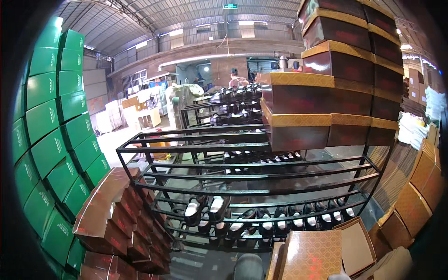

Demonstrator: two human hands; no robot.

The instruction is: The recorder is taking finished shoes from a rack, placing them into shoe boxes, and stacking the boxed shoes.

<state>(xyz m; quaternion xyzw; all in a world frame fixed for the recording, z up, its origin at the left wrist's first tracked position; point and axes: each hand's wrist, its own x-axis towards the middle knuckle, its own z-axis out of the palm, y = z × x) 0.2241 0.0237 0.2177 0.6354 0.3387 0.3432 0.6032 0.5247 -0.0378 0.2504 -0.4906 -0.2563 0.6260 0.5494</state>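
Observation:
Neither of my hands can be made out. At the lower edge, right of the middle, a gold patterned shoebox lid (308, 252) faces up close to me. Right beside it an open tan cardboard tray (357, 247) leans with its plain inside showing. A small pale patch touches the lower edge near them, too cut off to identify. In front stands a black metal rack (224, 163). A pair of black shoes with white insoles (217, 204) rests on one of its lower tiers, and more black shoes (282, 219) line the tiers around and below.
Brown shoeboxes with gold lids (326, 88) are piled on the rack's right end. Green boxes (44, 121) tower at left, above stacked brown boxes (112, 214). Flat cardboard (396, 172) leans at right. Beyond are another shoe rack (238, 112) and a person (234, 79).

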